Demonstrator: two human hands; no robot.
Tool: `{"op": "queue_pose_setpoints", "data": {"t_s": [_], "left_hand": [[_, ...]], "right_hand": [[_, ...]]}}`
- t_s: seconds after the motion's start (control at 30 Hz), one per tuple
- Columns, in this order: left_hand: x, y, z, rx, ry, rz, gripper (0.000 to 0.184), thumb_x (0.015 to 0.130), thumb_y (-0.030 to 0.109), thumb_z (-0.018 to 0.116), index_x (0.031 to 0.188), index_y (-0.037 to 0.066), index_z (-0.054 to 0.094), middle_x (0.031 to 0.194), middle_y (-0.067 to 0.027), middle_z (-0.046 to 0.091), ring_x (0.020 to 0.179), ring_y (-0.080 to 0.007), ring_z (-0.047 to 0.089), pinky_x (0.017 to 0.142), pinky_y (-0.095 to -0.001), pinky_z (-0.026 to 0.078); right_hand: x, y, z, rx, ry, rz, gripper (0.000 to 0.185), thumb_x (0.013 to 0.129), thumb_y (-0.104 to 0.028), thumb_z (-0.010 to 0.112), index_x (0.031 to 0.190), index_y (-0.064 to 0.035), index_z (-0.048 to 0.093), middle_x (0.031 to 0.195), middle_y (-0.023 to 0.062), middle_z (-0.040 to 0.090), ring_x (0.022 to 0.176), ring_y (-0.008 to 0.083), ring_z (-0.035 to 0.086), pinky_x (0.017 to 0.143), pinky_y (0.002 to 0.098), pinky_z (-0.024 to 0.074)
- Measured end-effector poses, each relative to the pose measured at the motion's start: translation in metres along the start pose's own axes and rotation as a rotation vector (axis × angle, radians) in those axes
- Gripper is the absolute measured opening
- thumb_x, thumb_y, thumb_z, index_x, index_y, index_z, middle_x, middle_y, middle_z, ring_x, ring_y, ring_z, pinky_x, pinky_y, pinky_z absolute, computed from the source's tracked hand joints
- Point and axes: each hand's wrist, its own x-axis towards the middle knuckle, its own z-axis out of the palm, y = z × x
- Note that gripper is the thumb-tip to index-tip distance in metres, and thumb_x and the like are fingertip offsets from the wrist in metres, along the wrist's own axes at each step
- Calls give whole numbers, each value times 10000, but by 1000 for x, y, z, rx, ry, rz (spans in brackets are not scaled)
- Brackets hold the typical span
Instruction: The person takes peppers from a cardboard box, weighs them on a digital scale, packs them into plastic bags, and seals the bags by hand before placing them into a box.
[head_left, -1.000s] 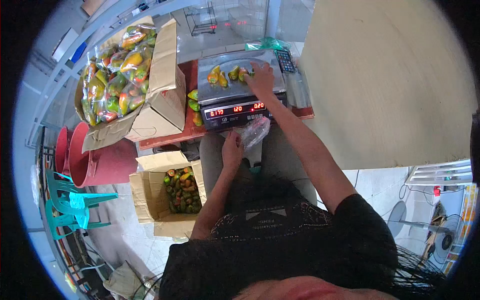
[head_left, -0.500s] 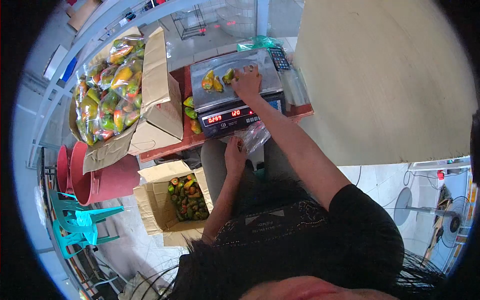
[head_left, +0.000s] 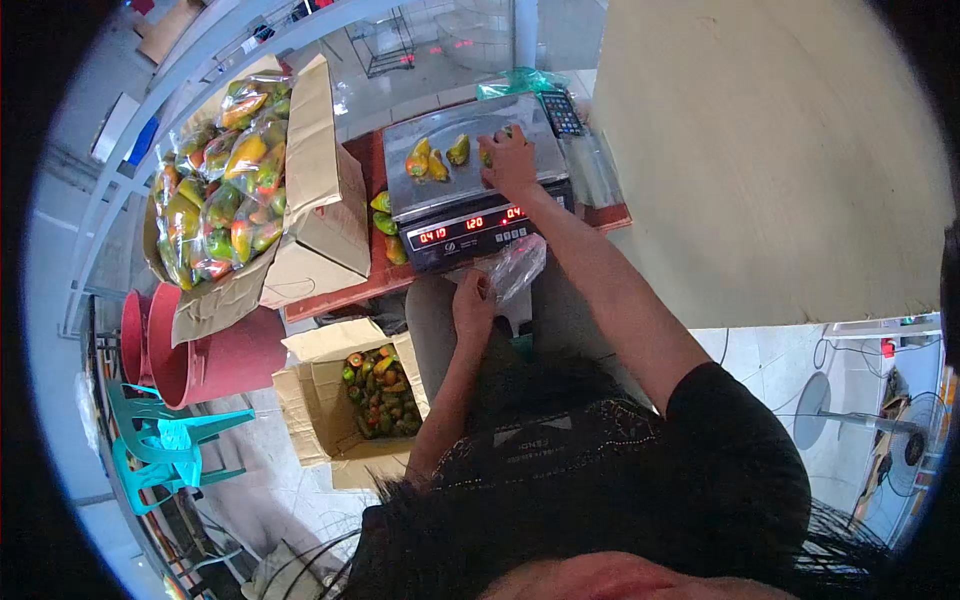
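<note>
A digital scale (head_left: 480,228) with a metal pan stands in front of me, its red digits lit. On the left half of its pan lie a yellow-orange pepper (head_left: 418,158), a smaller yellow pepper (head_left: 437,166) and a green pepper (head_left: 458,150). My right hand (head_left: 512,165) is curled over green peppers (head_left: 486,157) on the pan's right half, partly hiding them. Below the scale's front, my left hand (head_left: 473,298) is closed on a clear plastic bag (head_left: 520,268). Several loose peppers (head_left: 384,224) sit on the table beside the scale's left side.
An open carton (head_left: 328,210) with bagged peppers stands at left. Another carton (head_left: 305,410) with loose peppers is on the floor, near red tubs (head_left: 225,355) and a teal chair (head_left: 165,445). A phone-like device (head_left: 561,114) lies right of the pan. A large board (head_left: 770,170) fills the right.
My right hand has moved right on the pan, uncovering the green pepper. The scale's weight reading has risen. My left hand stays on the bag.
</note>
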Motion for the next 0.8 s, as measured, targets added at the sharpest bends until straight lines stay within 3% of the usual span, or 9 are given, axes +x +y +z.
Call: {"op": "queue_pose_setpoints", "data": {"t_s": [0.13,0.23,0.3,0.33,0.43,0.53,0.63,0.77,0.8], "left_hand": [[-1,0,0,-38,47,39,210,765,11,642,954,1,550,900,-180,578,836,-356,588,739,-413,460],[-1,-7,3,-42,70,58,228,763,11,642,976,-3,561,910,-181,590,851,-359,592,744,-415,463],[2,-8,4,-96,98,101,238,760,13,645,985,-7,571,927,-180,597,862,-360,595,751,-412,467],[2,-1,0,-75,56,64,259,763,23,643,1014,-20,596,902,-140,621,854,-241,614,767,-323,467],[3,-4,7,-191,-3,95,292,776,50,639,1060,-11,614,918,-135,612,833,-239,603,744,-324,462],[5,49,-10,-191,-209,268,269,778,39,636,1041,-10,610,966,-177,603,881,-355,602,777,-397,475],[9,74,-9,-98,-289,295,297,785,33,624,1080,-5,616,974,-175,607,900,-347,610,790,-400,478],[14,61,15,-245,-250,349,297,794,29,622,1090,0,622,966,-171,595,870,-339,608,765,-406,481],[12,65,17,-258,-239,351,292,790,23,625,1081,-4,621,960,-170,590,857,-338,606,752,-403,481]], "right_hand": [[2,18,2,97,34,-38,462,696,-276,751,1141,-238,635,1114,67,584,1192,330,439,868,503,459],[1,30,-10,413,89,79,464,702,-275,752,1150,-235,639,1182,66,578,1180,309,471,894,472,470],[-14,41,-44,1156,-166,183,495,705,-287,753,1175,-198,626,1243,69,559,1170,297,499,928,438,465],[-22,47,-65,1522,-293,239,512,707,-293,754,1187,-180,619,1274,70,550,1166,290,514,946,421,462],[-72,54,-121,1971,-442,71,414,798,-287,718,1158,-102,628,1219,94,584,1127,249,559,953,360,455],[-117,62,-171,1810,-543,-171,492,759,-251,705,1196,-57,592,1263,85,560,1172,242,531,1005,382,424],[-134,68,-187,1481,-616,-416,481,775,-250,704,1207,-70,593,1243,85,567,1171,236,528,1025,388,400],[-168,62,-179,1196,-738,-316,521,759,-311,740,1221,-112,602,1273,74,554,1213,246,487,1061,403,350],[-182,65,-163,1154,-650,-244,496,763,-290,730,1220,-138,609,1267,51,563,1215,240,479,1076,393,321]]}}
